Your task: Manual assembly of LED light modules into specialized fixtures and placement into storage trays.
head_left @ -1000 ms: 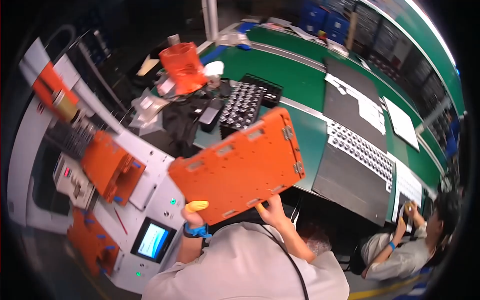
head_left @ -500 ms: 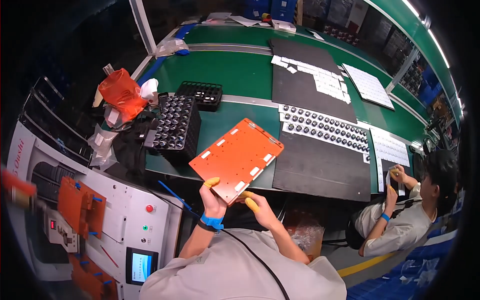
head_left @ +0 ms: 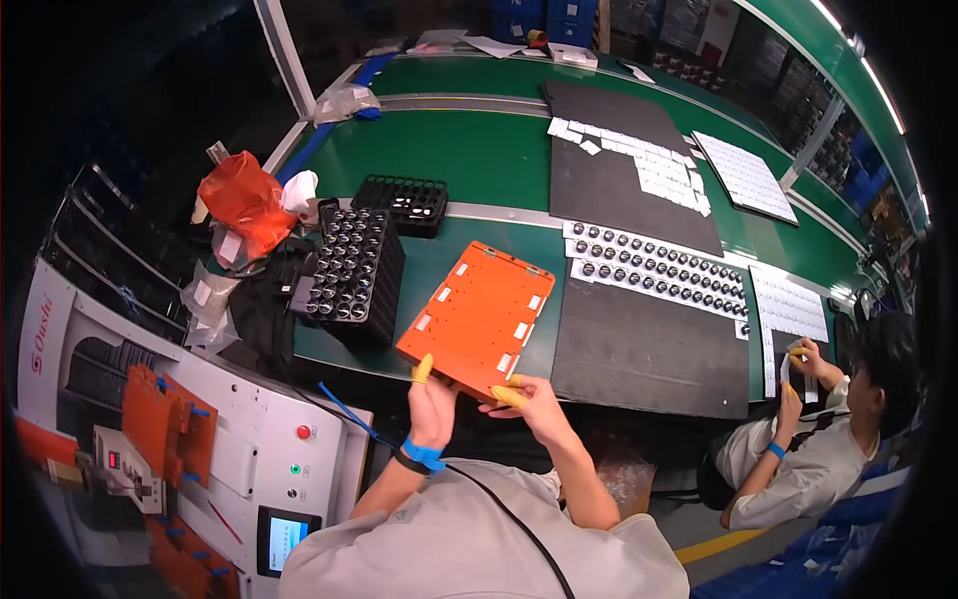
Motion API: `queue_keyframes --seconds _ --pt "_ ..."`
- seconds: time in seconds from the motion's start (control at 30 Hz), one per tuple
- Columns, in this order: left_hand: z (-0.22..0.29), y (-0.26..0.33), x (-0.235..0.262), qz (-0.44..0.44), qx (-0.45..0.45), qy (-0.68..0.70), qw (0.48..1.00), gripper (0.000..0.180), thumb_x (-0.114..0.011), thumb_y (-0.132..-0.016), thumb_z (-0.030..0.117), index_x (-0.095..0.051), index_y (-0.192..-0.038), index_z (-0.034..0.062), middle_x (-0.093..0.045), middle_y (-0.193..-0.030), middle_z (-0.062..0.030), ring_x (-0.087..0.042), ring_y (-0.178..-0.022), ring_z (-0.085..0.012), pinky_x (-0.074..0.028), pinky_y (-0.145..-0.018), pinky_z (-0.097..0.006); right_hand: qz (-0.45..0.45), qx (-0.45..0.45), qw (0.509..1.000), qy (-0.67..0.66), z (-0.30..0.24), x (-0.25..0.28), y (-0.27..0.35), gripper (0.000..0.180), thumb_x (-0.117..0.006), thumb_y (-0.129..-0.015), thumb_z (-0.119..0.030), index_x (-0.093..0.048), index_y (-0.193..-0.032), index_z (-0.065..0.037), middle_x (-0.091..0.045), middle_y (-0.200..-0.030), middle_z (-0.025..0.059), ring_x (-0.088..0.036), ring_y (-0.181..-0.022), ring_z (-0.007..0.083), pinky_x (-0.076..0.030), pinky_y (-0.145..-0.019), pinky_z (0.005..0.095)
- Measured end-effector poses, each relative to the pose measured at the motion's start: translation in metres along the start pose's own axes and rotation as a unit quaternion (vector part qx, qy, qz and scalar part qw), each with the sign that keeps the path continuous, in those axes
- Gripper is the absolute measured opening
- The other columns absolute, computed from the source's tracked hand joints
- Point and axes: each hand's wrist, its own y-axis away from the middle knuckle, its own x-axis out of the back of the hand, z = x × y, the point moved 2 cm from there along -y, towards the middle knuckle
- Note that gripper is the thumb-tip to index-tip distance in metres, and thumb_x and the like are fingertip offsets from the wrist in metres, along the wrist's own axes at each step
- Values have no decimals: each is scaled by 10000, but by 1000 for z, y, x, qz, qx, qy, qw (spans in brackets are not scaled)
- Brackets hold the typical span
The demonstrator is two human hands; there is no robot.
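Note:
Both my hands hold an orange rectangular fixture plate (head_left: 477,314) by its near edge. It has small white rectangular patches along its two long sides and metal pieces at its far edge. My left hand (head_left: 432,407) grips the near left corner, thumb on top in a yellow finger cot. At the near right corner, my right hand (head_left: 536,409) has yellow-covered fingers on the edge. Fingers beneath the plate are hidden. The far part overlaps the green table; whether it touches the surface I cannot tell.
A black rack of shiny round parts (head_left: 349,265) stands left of the plate, before a black tray (head_left: 404,203). Right, a black mat (head_left: 649,354) bears white strips with dark round parts. A white machine (head_left: 264,419) is at left. A co-worker (head_left: 823,429) handles something small.
The plate has turned anticlockwise in my hands and its near right corner has shifted right, my right hand with it. At far left, the machine's orange part has moved down and is less blurred.

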Motion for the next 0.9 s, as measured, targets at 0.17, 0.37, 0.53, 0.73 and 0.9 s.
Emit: queue_keyframes --seconds 0.17,0.37,0.53,0.73,0.9 --pt "29 -7 28 -89 16 -158 983 429 -560 -1026 116 -465 -1428 2 -579 -1380 -127 -589 -1251 -205 -504 -1042 -382 78 44 994 -70 14 32 15 321 -616 -1010 -159 -645 -1225 77 -708 -1111 138 -696 -863 183 -627 -859 403" --pt "42 -24 42 -109 26 -299 948 540 -787 -897 86 -538 -1346 -79 -638 -1301 -139 -675 -1124 -208 -551 -958 -319 128 68 984 -100 2 22 17 427 -590 -1031 -146 -511 -1372 98 -677 -1102 157 -727 -869 223 -635 -831 368" --pt "58 -22 22 -121 -214 -499 831 489 -890 -781 197 -696 -1140 -71 -679 -1168 -120 -684 -1038 -230 -556 -889 -325 225 116 951 175 -34 18 9 485 -595 -1030 -218 -489 -1389 90 -636 -1098 153 -667 -867 243 -602 -817 379" --pt "49 -26 29 -65 -330 -668 663 487 -921 -660 277 -753 -1010 -17 -672 -1089 -107 -571 -1066 -310 -449 -958 -445 101 337 702 619 -82 -12 -16 876 -851 -758 -333 -438 -1448 16 -468 -1445 246 -412 -1352 453 -337 -1116 569" --pt "40 -22 36 -40 -349 -689 634 474 -910 -670 274 -749 -1030 11 -676 -1125 -79 -548 -1130 -318 -423 -1003 -464 35 319 614 721 -40 -16 -50 853 -843 -744 -304 -473 -1452 -4 -439 -1507 236 -330 -1461 419 -244 -1184 598"
